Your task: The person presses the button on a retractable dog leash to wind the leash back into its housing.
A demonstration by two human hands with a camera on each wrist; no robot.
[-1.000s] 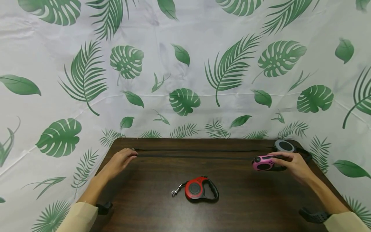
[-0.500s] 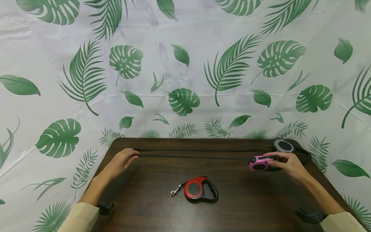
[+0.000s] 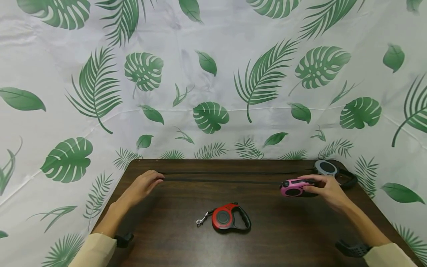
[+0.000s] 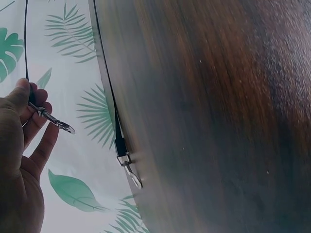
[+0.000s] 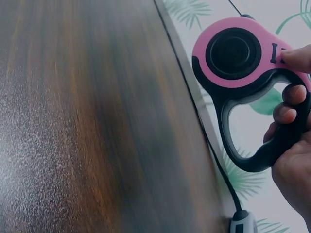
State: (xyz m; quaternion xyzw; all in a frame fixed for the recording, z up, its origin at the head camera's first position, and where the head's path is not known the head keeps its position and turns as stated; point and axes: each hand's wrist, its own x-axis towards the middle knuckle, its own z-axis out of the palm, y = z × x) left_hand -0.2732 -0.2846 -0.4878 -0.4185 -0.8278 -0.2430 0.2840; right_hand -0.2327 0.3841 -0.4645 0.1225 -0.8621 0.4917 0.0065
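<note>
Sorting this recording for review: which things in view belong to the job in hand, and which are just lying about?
Seemingly in the job:
Pink leash, gripped by the right hand
Its black strap, pinched by the left hand
Metal clip at that end

Seemingly just lying about, untouched:
Red leash
Grey leash with its drawn-out strap

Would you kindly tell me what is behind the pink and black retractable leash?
In the head view, a thin black cord and, rightward, a grey and black leash lie beyond the pink leash; the brown tabletop it covers is hidden.
</note>
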